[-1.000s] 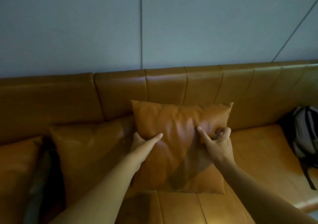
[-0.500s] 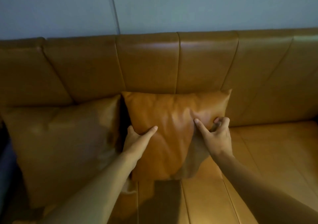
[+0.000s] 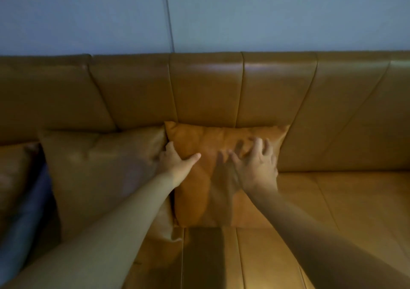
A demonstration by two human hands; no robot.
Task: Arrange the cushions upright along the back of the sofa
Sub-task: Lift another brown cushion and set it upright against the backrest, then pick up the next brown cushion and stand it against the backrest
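A tan leather cushion [image 3: 206,177] stands upright at the middle of the sofa [image 3: 332,211], its bottom edge on the seat and its top edge leaning against the sofa backrest [image 3: 206,89]. It is roughly square; its top edge runs left to right along the backrest and its front face looks toward the near side.

The left hand [image 3: 175,164] grips the cushion's left edge, thumb pressed across the front face and fingers wrapped behind the edge, out of sight. The right hand [image 3: 255,164] lies on the upper right of the front face with fingers spread and curled, fingertips pressing into the leather; it pinches nothing.

A second, duller brown cushion [image 3: 99,177] stands upright just to the left, its right edge touching the first. Further left, part of a third cushion [image 3: 13,177] shows at the frame edge, with something dark blue [image 3: 26,222] between them; what it is cannot be told. A grey-blue wall [image 3: 266,11] rises behind the backrest.
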